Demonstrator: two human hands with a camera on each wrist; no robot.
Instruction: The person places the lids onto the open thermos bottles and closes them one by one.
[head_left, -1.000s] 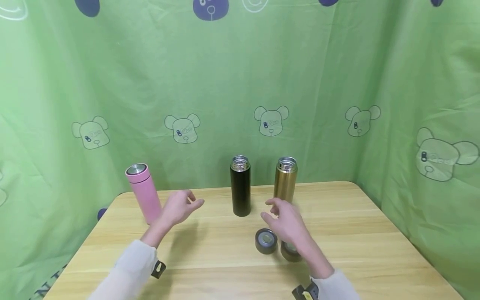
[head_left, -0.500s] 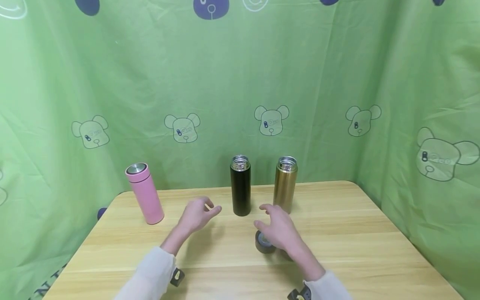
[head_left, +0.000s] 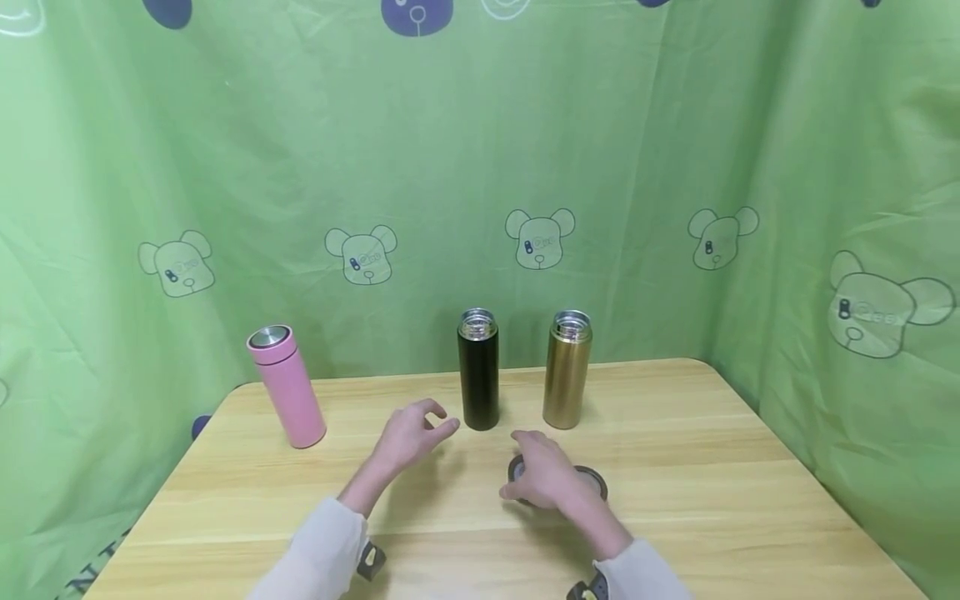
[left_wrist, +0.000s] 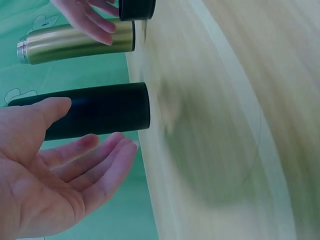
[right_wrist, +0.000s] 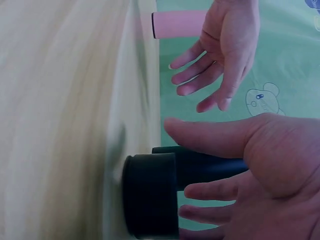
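A black vacuum flask [head_left: 479,375] and a gold vacuum flask [head_left: 567,379] stand upright, their threaded mouths uncovered. My left hand [head_left: 406,435], with fingers spread and nothing in them, hovers in front of the black flask on its left side. Two dark lids lie side by side nearer me. My right hand [head_left: 546,472] is right over the left lid [head_left: 515,468] and hides most of it; the right lid [head_left: 595,480] shows behind the wrist. In the right wrist view, thumb and fingers are apart, with the fingertips close to a black lid [right_wrist: 150,195].
A pink flask [head_left: 288,387], topped with a steel-centred lid, stands at the table's left. The wooden table [head_left: 705,483] ends at a green curtain [head_left: 637,167] printed with bear heads, which surrounds the back and sides.
My left hand has moved right, from beside the pink flask toward the black one. My right hand has come down and slightly left over the lids, uncovering the gold flask's body.
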